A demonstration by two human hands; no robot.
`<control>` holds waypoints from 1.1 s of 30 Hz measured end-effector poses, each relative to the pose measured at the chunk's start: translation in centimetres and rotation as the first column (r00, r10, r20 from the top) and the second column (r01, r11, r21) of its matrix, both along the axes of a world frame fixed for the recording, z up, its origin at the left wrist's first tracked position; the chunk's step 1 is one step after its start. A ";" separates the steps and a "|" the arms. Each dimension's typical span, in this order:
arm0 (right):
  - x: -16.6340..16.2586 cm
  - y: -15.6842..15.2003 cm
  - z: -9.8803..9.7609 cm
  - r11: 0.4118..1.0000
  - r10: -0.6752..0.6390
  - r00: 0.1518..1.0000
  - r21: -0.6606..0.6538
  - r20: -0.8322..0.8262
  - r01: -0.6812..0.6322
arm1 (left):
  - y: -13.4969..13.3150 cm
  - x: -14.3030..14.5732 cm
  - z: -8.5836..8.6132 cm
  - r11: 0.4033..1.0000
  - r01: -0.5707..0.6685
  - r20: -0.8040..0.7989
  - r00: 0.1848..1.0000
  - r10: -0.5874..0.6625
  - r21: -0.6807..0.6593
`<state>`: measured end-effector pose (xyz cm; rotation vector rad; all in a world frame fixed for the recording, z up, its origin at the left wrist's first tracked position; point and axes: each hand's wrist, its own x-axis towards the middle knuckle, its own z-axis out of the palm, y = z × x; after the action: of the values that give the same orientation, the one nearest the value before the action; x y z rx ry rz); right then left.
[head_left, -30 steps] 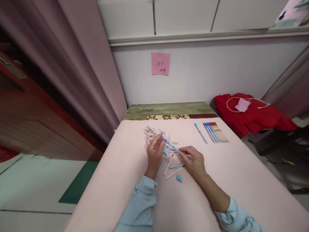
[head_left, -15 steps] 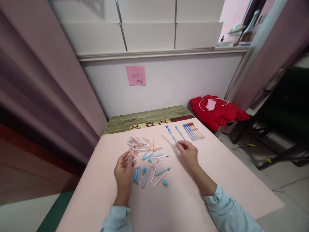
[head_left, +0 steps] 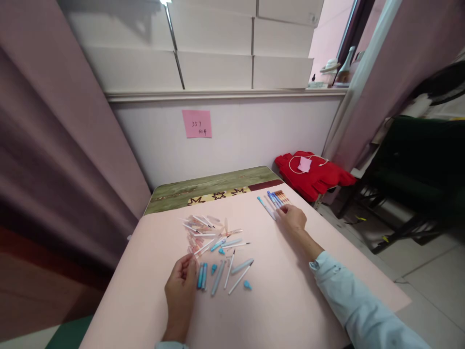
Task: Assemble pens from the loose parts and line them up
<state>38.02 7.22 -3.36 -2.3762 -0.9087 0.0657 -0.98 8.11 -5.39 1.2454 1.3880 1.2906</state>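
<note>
My right hand [head_left: 295, 218] reaches to the far right of the pink table [head_left: 290, 300]. Its bent fingers rest at the near ends of a row of assembled pens [head_left: 278, 198], blue and orange. Thumb and forefinger pinch the end of a light blue pen [head_left: 266, 207] lying at the row's left side. My left hand [head_left: 180, 287] lies near the front, fingers loosely curled and apart, holding nothing. Its fingertips are next to two blue barrels [head_left: 201, 276]. A scatter of loose pen parts [head_left: 214, 237], clear tubes, refills and blue caps, spreads between my hands.
A small blue cap [head_left: 248, 285] lies apart from the scatter. Beyond the pink cover the green patterned tabletop [head_left: 214, 186] meets the wall with a pink note [head_left: 196, 123]. A red cloth pile [head_left: 314, 172] sits to the right, and a curtain [head_left: 65, 160] hangs on the left.
My right hand carried the blue pen from the parts pile to the pen row and set it down there. My left hand let go and dropped back beside the pile. The camera turned right.
</note>
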 end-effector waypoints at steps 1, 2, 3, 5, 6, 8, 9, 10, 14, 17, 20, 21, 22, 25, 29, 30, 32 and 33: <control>0.0 0.3 -0.1 1.000 -0.004 1.000 -0.011 0.003 0.004 | 0.0 -0.1 -0.1 1.000 0.006 -0.002 1.000 -0.006 0.000; -0.1 0.5 -0.2 1.000 -0.006 1.000 -0.021 0.008 0.006 | 0.1 -0.1 -0.2 1.000 0.012 -0.009 1.000 -0.012 0.001; -0.1 0.7 -0.2 0.999 -0.008 1.000 -0.032 0.013 0.008 | 0.1 -0.1 -0.2 1.000 0.017 -0.016 1.000 -0.017 0.004; -0.3 1.1 -0.3 0.999 -0.009 1.000 -0.053 0.023 0.011 | 0.1 -0.2 -0.3 1.000 0.024 -0.032 0.999 -0.023 0.009; -0.4 1.3 -0.2 0.998 -0.009 1.000 -0.065 0.027 0.010 | 0.1 -0.2 -0.3 1.000 0.029 -0.043 0.999 -0.029 0.009; -0.5 1.7 -0.2 0.996 -0.006 0.999 -0.088 0.034 0.009 | 0.1 -0.2 -0.3 0.999 0.043 -0.084 0.996 -0.043 0.000; -0.6 1.9 -0.2 0.995 -0.005 0.999 -0.101 0.039 0.009 | 0.1 -0.2 -0.2 0.999 0.047 -0.109 0.993 -0.047 -0.006; -0.7 2.1 -0.2 0.994 -0.004 0.999 -0.113 0.045 0.009 | 0.1 -0.2 -0.2 0.999 0.050 -0.130 0.990 -0.051 -0.013; -0.7 2.8 -0.1 0.987 0.002 0.997 -0.159 0.076 0.010 | 0.1 -0.2 -0.2 0.999 0.053 -0.160 0.986 -0.054 -0.014; -0.6 3.0 -0.1 0.982 0.009 0.995 -0.189 0.097 0.010 | 0.1 -0.2 -0.1 0.999 0.046 -0.189 0.981 -0.046 -0.007; -0.4 3.1 -0.1 0.978 0.018 0.993 -0.210 0.115 0.007 | 0.0 -0.2 0.0 0.999 0.050 -0.198 0.979 -0.050 -0.007; -0.3 3.0 -0.1 0.977 0.022 0.992 -0.214 0.121 0.004 | 0.0 -0.1 0.1 0.999 0.054 -0.192 0.980 -0.054 -0.005; -0.3 3.0 -0.1 0.976 0.026 0.992 -0.217 0.127 0.002 | 0.0 -0.1 0.1 0.998 0.056 -0.186 0.981 -0.055 -0.003; -0.1 2.8 -0.2 0.974 0.036 0.989 -0.225 0.142 -0.004 | 0.0 -0.1 0.1 0.999 0.050 -0.183 0.982 -0.050 -0.003; -0.1 2.5 -0.5 0.973 0.040 0.986 -0.229 0.160 -0.002 | 0.1 0.0 0.2 0.999 0.043 -0.179 0.983 -0.044 -0.007; -0.2 2.4 -0.5 0.974 0.042 0.985 -0.228 0.166 -0.003 | 0.1 0.0 0.2 0.999 0.045 -0.176 0.983 -0.045 -0.007; -0.2 2.4 -0.6 0.975 0.049 0.983 -0.222 0.179 -0.008 | 0.1 0.0 0.1 0.999 0.047 -0.168 0.985 -0.048 -0.006; -0.2 2.3 -0.5 0.975 0.054 0.981 -0.220 0.184 -0.012 | 0.1 0.0 0.1 0.999 0.049 -0.166 0.985 -0.049 -0.004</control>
<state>37.81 9.56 -3.88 -2.6046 -1.0791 -0.0509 -1.02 8.16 -5.29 1.4051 1.4633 1.1749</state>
